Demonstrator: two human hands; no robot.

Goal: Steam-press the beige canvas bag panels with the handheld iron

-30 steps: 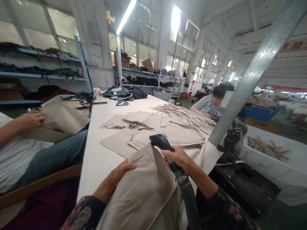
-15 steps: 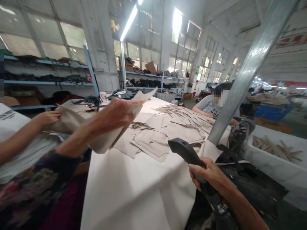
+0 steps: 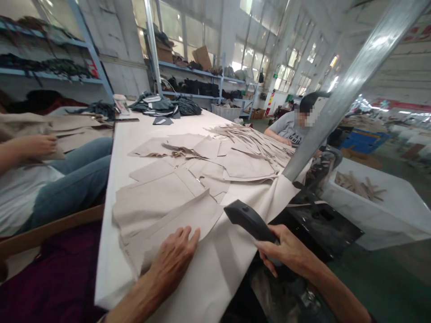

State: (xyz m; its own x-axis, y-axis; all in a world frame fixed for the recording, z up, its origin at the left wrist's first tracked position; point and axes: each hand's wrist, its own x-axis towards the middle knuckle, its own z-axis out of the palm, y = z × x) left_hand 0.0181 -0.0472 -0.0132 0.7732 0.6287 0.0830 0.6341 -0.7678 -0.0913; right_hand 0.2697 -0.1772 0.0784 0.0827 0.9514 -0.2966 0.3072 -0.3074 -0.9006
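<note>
My left hand (image 3: 177,251) lies flat on a large beige fabric piece (image 3: 155,208) at the near part of the white-covered table (image 3: 208,278), its fingers slightly apart. To the right, my right hand (image 3: 283,251) is wrapped round the handle of a black handheld tool (image 3: 249,220), whose head points up and left over the table's edge. Beyond my left hand, more beige pieces (image 3: 249,163) overlap, some with small metal fittings. Long narrow beige strips (image 3: 252,139) are heaped toward the far right side.
A seated person (image 3: 292,121) is beyond the metal pole (image 3: 336,98). At the left, another person's hand (image 3: 43,144) holds beige fabric. Dark pieces (image 3: 168,105) lie at the table's far end. A white bin (image 3: 380,215) holds strips at the right.
My left hand has come down from the raised position at the left, and the beige fabric now lies on the table. The view has tilted downward. My right hand still grips the tool.
</note>
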